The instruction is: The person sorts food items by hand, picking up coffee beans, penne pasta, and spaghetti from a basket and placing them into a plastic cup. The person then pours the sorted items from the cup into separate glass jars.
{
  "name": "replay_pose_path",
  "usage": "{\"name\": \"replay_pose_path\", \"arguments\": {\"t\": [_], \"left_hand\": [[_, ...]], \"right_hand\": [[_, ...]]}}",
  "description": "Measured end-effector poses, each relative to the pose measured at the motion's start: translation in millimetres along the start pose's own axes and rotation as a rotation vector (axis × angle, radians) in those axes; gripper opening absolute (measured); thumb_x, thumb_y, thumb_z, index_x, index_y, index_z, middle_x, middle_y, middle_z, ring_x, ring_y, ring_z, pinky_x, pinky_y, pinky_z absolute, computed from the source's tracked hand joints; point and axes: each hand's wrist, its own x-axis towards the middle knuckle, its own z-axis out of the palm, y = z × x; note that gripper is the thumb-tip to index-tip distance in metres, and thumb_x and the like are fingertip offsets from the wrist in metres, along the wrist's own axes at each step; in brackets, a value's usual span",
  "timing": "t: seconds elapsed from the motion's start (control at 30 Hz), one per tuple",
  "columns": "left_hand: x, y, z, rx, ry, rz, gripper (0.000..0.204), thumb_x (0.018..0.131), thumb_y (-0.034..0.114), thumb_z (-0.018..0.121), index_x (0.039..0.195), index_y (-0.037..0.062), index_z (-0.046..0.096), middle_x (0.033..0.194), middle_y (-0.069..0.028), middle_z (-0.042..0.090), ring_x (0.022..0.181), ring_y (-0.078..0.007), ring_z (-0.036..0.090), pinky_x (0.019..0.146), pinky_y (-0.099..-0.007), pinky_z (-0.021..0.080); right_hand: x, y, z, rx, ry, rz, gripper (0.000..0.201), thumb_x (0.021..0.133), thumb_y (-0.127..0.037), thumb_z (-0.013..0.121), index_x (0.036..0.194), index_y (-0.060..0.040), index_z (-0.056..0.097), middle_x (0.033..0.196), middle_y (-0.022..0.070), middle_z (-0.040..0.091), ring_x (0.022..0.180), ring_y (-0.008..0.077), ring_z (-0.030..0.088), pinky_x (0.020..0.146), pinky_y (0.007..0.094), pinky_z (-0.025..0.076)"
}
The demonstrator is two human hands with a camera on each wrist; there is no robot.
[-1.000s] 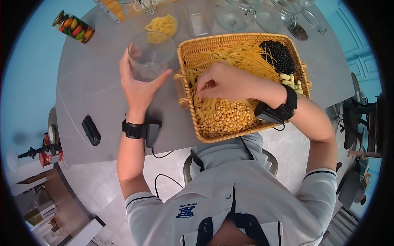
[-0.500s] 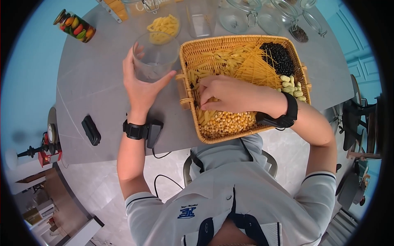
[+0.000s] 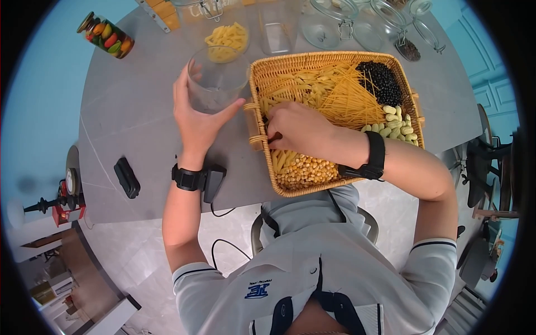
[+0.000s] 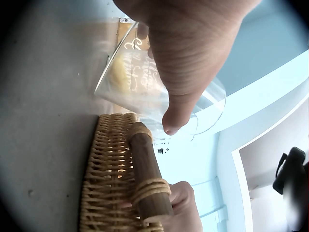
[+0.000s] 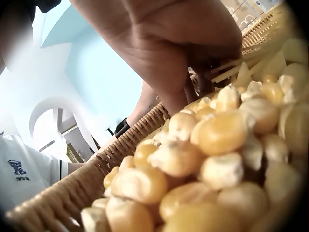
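In the head view my left hand [image 3: 195, 128] grips a clear empty container [image 3: 215, 92] from its left side, with the thumb near the basket's left handle. The left wrist view has that container [image 4: 145, 94] tilted beside the thumb. My right hand [image 3: 301, 131] is inside the wicker basket [image 3: 329, 54], its bent fingers down by the left wall among short pasta tubes [image 3: 304, 78]; what they hold is hidden. Corn kernels [image 3: 307, 172] lie nearest my body, in front of my right hand [image 5: 154, 53] in the right wrist view. Spaghetti [image 3: 352, 100], black beans [image 3: 379, 81] and peanuts [image 3: 399, 125] fill other parts.
Behind the left hand stands a clear jar with pasta tubes [image 3: 226, 42]. An empty clear container [image 3: 276, 36] and several glass jars line the back. A colourful filled jar [image 3: 106, 34] is at the back left, a black object [image 3: 127, 177] at the left.
The right hand has moved lower and toward the basket's left wall, its fingers going from above the pasta down into it. The left hand still holds the container, slightly farther right in view.
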Motion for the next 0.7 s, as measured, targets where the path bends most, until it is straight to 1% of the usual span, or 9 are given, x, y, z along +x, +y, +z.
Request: {"name": "replay_pose_path", "arguments": {"t": [0.1, 0.2, 0.3, 0.4, 0.5, 0.6, 0.7], "left_hand": [[0.6, 1.5, -1.6, -0.007, 0.0, -0.013, 0.1, 0.06, 0.019, 0.097, 0.144, 0.0026, 0.046, 0.129, -0.0149, 0.058, 0.12, -0.0268, 0.057, 0.101, -0.0401, 0.048], [0.7, 0.8, -1.8, -0.008, 0.011, 0.009, 0.1, 0.06, 0.019, 0.097, 0.144, 0.0027, 0.046, 0.13, -0.0147, 0.058, 0.12, -0.0269, 0.057, 0.101, -0.0401, 0.047], [0.5, 2.3, -2.5, 0.0, -0.001, 0.025, 0.101, 0.059, 0.019, 0.097, 0.145, 0.0028, 0.045, 0.13, -0.0145, 0.057, 0.121, -0.0271, 0.057, 0.102, -0.04, 0.047], [-1.8, 0.5, -2.4, 0.001, -0.03, 0.033, 0.103, 0.062, 0.017, 0.095, 0.149, 0.0061, 0.041, 0.137, -0.0157, 0.057, 0.122, -0.0267, 0.057, 0.103, -0.0409, 0.045], [-2.7, 2.2, -1.5, -0.012, -0.04, 0.038, 0.103, 0.061, 0.017, 0.095, 0.149, 0.0062, 0.041, 0.138, -0.0156, 0.057, 0.123, -0.0268, 0.056, 0.103, -0.0409, 0.045], [-2.9, 2.2, -0.5, -0.03, -0.03, 0.045, 0.104, 0.061, 0.016, 0.095, 0.149, 0.0061, 0.041, 0.138, -0.0155, 0.056, 0.123, -0.0269, 0.056, 0.103, -0.0407, 0.045], [-2.7, 2.2, -0.9, -0.02, -0.033, 0.04, 0.104, 0.061, 0.015, 0.095, 0.149, 0.0059, 0.041, 0.138, -0.0156, 0.056, 0.123, -0.0268, 0.056, 0.104, -0.0407, 0.044]], "right_hand": [[7.6, 1.2, -2.2, 0.049, -0.076, 0.057, 0.016, 0.072, -0.01, 0.081, 0.085, -0.0022, 0.077, 0.085, 0.0119, 0.068, 0.092, 0.0327, 0.066, 0.081, 0.0417, 0.053], [9.4, -1.5, -5.8, 0.09, -0.085, 0.083, 0.014, 0.069, -0.008, 0.079, 0.08, -0.001, 0.075, 0.082, 0.0131, 0.068, 0.086, 0.0325, 0.067, 0.078, 0.0412, 0.054], [9.0, -1.8, -11.8, 0.075, -0.02, 0.085, 0.014, 0.068, -0.008, 0.078, 0.079, -0.0002, 0.075, 0.082, 0.0135, 0.069, 0.082, 0.0317, 0.068, 0.076, 0.0403, 0.054], [13.4, 8.7, -15.2, 0.087, 0.097, 0.034, 0.014, 0.068, -0.008, 0.077, 0.079, 0.0001, 0.074, 0.082, 0.0133, 0.069, 0.081, 0.0308, 0.068, 0.075, 0.0394, 0.054], [17.1, 14.6, -25.7, 0.071, 0.21, 0.023, 0.016, 0.068, -0.008, 0.078, 0.081, -0.0005, 0.075, 0.084, 0.0131, 0.071, 0.077, 0.0301, 0.068, 0.073, 0.0376, 0.054], [24.8, 12.5, -42.6, 0.154, 0.227, 0.14, 0.016, 0.069, -0.008, 0.077, 0.084, -0.0015, 0.076, 0.086, 0.0134, 0.072, 0.075, 0.0298, 0.068, 0.071, 0.0356, 0.054], [27.2, 18.9, -30.2, 0.15, 0.154, 0.071, 0.017, 0.071, -0.006, 0.077, 0.088, -0.0025, 0.077, 0.086, 0.0138, 0.072, 0.075, 0.0298, 0.069, 0.072, 0.0353, 0.055]]}}
